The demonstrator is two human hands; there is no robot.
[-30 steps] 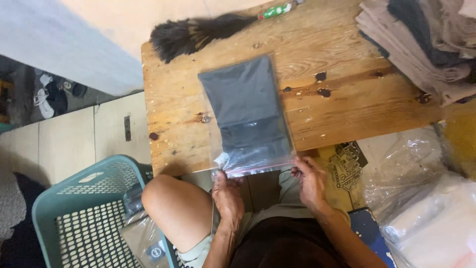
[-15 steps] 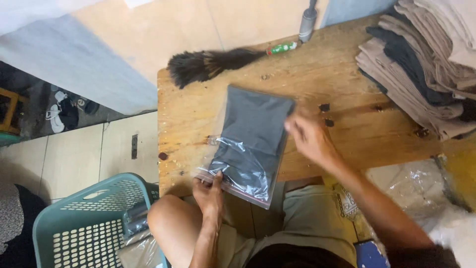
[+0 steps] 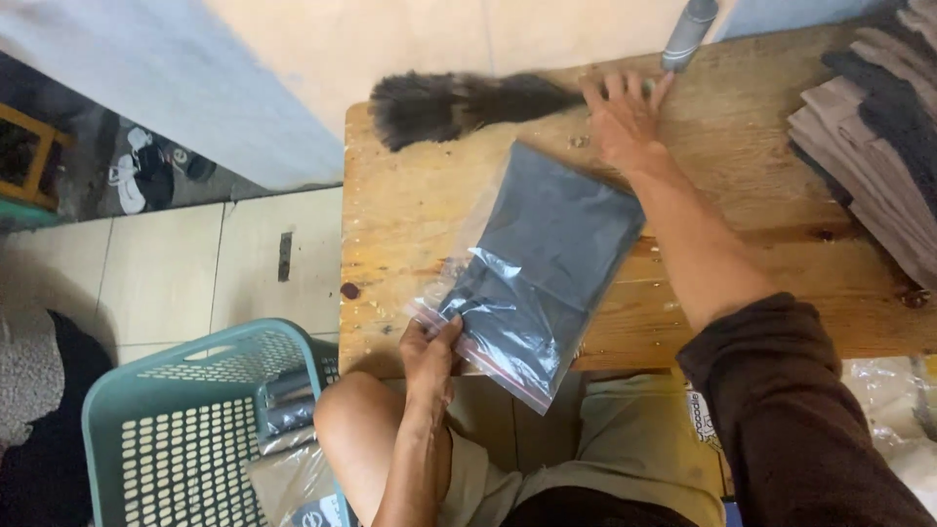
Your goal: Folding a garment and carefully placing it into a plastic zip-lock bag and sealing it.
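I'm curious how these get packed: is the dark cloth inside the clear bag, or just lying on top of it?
Inside. Shiny, creased plastic bag covers the dark cloth, and the left hand pinches the bag's edge beyond the cloth.

Table (image 3: 410,215): fills the centre and right of the frame; we sit at its lower edge, knees below it.
Bagged garment (image 3: 547,259): lies on the table at mid-frame, its lower end hanging over the near edge.
Left hand (image 3: 429,351): at the lower left corner of the bag, on its sealed edge.
Right hand (image 3: 625,112): upper centre, flat on the table just beyond the bag's far end.
Brush (image 3: 459,102): along the table's upper edge, left of our right hand and touching it.
Stack of folded garments (image 3: 869,146): upper right, on the table.
Basket (image 3: 185,429): lower left, on the floor beside our knee, bagged items inside.
Shoes (image 3: 146,176): far left, on the floor.
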